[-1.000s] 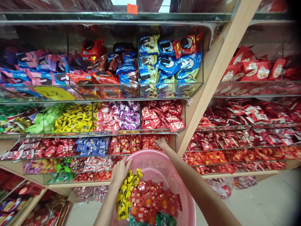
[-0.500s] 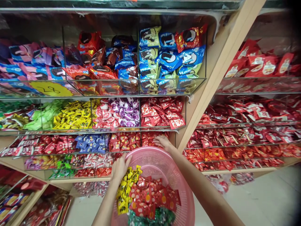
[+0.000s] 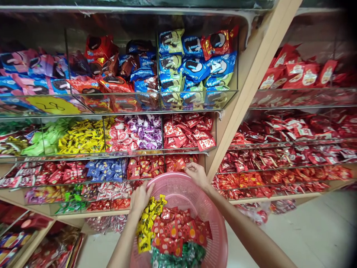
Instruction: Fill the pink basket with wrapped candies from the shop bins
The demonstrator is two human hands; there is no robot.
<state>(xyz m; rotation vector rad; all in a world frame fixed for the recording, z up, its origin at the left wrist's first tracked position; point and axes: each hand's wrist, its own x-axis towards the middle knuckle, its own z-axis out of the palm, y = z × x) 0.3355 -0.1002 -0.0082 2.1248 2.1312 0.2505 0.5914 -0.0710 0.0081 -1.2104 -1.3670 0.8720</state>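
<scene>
Head view, going left to right: far left there's a heap of light green packets (image 3: pixel 44 138) on a glass-fronted shelf, with a yellow price tag (image 3: pixel 52 105) reading 28 on the shelf above. Next up, a pile of yellow wrapped candies (image 3: pixel 83 138), and below those some blue packets (image 3: pixel 106 170). Then the left hand (image 3: pixel 139 199), clamped on the left rim of a pink plastic basket (image 3: pixel 167 186), thumb over the edge. The basket sits low in the middle, right up in front of the shelves, perforated sides and all. Inside, left to right: yellow candies along the left wall, red packets with an orange fruit print (image 3: pixel 171 227) in the middle, green-wrapped sweets (image 3: pixel 178 257) nearest the wearer. The right hand (image 3: pixel 197 175) is at the basket's far rim, fingers bent, just in front of a bin of red packets; can't tell if it's gripping the rim or anything else. Past that, a slanting wooden upright (image 3: pixel 251 85), then more shelves full of red packs (image 3: pixel 302 76), pale floor (image 3: pixel 304 234) underneath.
</scene>
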